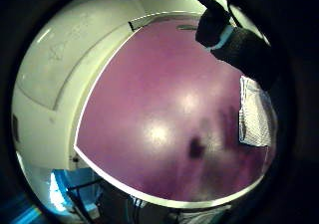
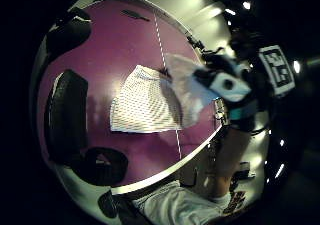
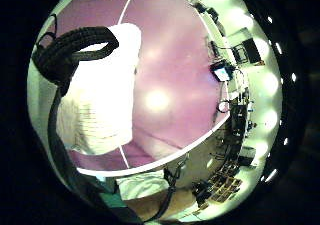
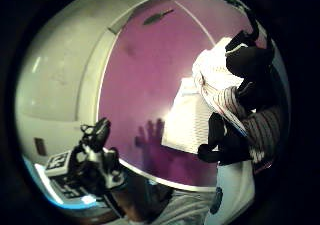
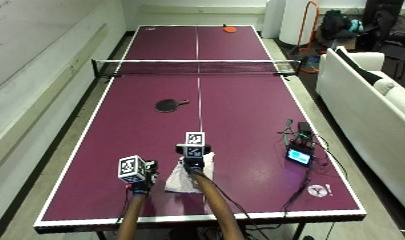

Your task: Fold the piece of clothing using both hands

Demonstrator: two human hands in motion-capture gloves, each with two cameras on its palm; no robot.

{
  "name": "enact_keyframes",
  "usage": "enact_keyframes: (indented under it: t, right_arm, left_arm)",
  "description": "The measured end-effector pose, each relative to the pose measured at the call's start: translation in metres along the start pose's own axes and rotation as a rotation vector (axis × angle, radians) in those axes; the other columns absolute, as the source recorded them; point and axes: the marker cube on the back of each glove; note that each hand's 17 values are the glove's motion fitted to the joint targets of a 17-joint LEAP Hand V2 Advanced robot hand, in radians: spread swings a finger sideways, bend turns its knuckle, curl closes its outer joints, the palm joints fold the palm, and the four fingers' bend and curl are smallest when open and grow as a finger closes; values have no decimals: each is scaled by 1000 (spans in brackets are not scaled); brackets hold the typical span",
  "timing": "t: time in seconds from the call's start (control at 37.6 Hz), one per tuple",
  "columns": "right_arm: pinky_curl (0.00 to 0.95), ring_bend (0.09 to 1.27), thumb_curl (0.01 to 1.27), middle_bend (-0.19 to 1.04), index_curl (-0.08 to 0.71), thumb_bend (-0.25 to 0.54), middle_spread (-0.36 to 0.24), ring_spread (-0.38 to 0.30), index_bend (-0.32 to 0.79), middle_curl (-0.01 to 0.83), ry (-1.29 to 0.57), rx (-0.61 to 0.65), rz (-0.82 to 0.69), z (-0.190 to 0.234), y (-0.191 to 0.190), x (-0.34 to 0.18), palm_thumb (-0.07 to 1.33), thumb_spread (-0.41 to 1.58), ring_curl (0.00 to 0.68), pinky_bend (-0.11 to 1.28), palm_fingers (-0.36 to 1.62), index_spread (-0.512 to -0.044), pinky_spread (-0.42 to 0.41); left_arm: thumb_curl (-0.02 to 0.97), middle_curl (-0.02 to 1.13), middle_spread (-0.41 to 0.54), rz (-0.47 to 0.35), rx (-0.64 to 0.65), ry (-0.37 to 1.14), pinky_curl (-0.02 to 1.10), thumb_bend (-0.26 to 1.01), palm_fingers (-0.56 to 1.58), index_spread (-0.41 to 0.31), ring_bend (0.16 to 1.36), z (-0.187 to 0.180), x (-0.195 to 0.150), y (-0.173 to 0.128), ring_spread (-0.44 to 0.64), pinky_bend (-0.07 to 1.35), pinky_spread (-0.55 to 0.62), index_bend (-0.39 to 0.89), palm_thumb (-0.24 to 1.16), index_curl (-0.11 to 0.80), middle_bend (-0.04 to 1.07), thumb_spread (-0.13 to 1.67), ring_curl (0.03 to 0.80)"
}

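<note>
Outside view: you stand at the near end of a purple ping-pong table [image 5: 255, 125]. The white cloth [image 5: 183, 179] lies low in the frame, just left of center, on the table by the white mid line. Your right hand [image 5: 193, 164] is over the cloth's top right part. In the rt thumb-side palm view your fingers [image 4: 247, 60] curl round a lifted bunch of cloth, so it's gripped. Your left hand [image 5: 142, 186] is just left of the cloth, not touching it; its fingers [image 2: 65, 115] are spread, holding nothing. A black paddle [image 5: 170, 105] lies mid frame, well apart. A small screen gadget [image 5: 299, 156] sits at right.
</note>
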Motion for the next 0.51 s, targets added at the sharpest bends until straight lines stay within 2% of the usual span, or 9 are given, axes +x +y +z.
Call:
enact_keyframes:
  t: [0.11,0.24,0.29,0.35,0.4,0.45,0.51]
  right_arm:
    - [422,766,486,438,200,-27,-253,-258,87,482,-30,77,-31,5,5,-25,976,775,478,528,1167,-325,-321]
    - [425,764,499,443,199,-27,-253,-260,76,483,-98,-49,-96,23,25,-29,974,766,481,530,1162,-326,-321]
    - [430,738,496,436,180,-38,-258,-263,29,479,-194,-35,-142,23,26,-26,949,788,472,558,1093,-329,-317]
    - [432,729,481,382,164,-54,-246,-265,5,464,-271,-12,-177,17,28,-15,891,849,468,579,1006,-325,-297]
    - [457,684,453,308,156,-68,-211,-228,1,448,-285,-17,-189,7,35,5,818,928,462,657,899,-320,-280]
    - [470,652,427,258,152,-76,-179,-194,18,437,-231,-48,-189,-5,43,30,736,994,459,713,850,-319,-265]
    - [461,607,409,248,152,-68,-161,-170,55,432,-124,-91,-175,-10,46,60,684,1037,440,705,820,-315,-229]
  left_arm:
    - [204,370,-163,-10,21,5,348,2,695,-178,561,-13,-11,7,-110,162,266,150,408,387,191,1547,369]
    - [207,376,-165,-12,30,-24,339,6,700,-178,565,-10,-16,6,-111,162,270,153,420,385,184,1545,371]
    - [208,378,-169,-6,28,-39,336,7,701,-178,565,-11,-13,7,-111,162,273,153,422,384,185,1544,371]
    - [209,380,-170,7,37,-64,333,7,701,-178,565,-9,-9,5,-111,163,275,153,424,383,184,1544,371]
    - [213,383,-171,31,59,-87,330,9,703,-178,563,-6,-4,0,-111,162,276,152,429,382,188,1541,370]
    - [214,385,-172,64,83,-94,328,9,704,-174,562,-6,8,-5,-111,163,277,152,431,381,187,1540,370]
    - [216,386,-173,94,95,-101,326,9,705,-176,561,-10,22,-6,-108,163,277,153,434,380,185,1537,370]
